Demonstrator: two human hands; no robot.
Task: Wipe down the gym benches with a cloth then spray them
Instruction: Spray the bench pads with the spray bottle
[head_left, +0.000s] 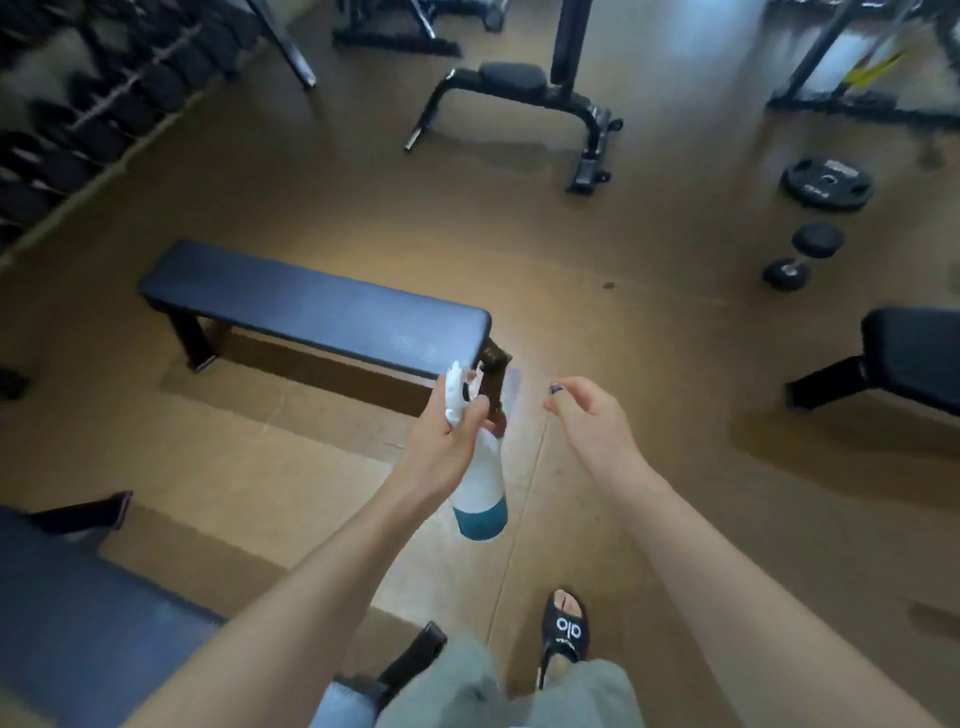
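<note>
Grey trouser leg (467, 686) and black slide sandal with white lettering (566, 631) sit at bottom of frame, on tan rubber gym floor (597, 291). Blue padded bench corner (78, 623) at lower left.

Left hand (441, 441) grips white plastic spray bottle with teal liquid in its base (480, 483) around the neck, just under the trigger head; bottle hangs tilted, nozzle pointing toward the near end of the flat dark-blue padded bench on black legs (311, 306). Whether a finger sits on the trigger I cannot tell, blur there. Right hand (587, 415) holds nothing, fingers loosely curled, thumb and forefinger near each other, hovering beside the bottle but apart from it.

No cloth visible anywhere. Judging from that, wiping looks done or skipped and the spray step is in hand.

Handling: bottle looks light, liquid only in the bottom part, rigid smooth plastic, could slip if wet. The neck below the trigger is the right place to hold it. Bench pad looks like firm vinyl, would shed mist easily.

Farther off: black adjustable bench (519, 88), another black bench at right edge (914, 353), black weight plate (828, 182), black dumbbell (802, 254), dumbbell rack (78, 114) upper left.
</note>
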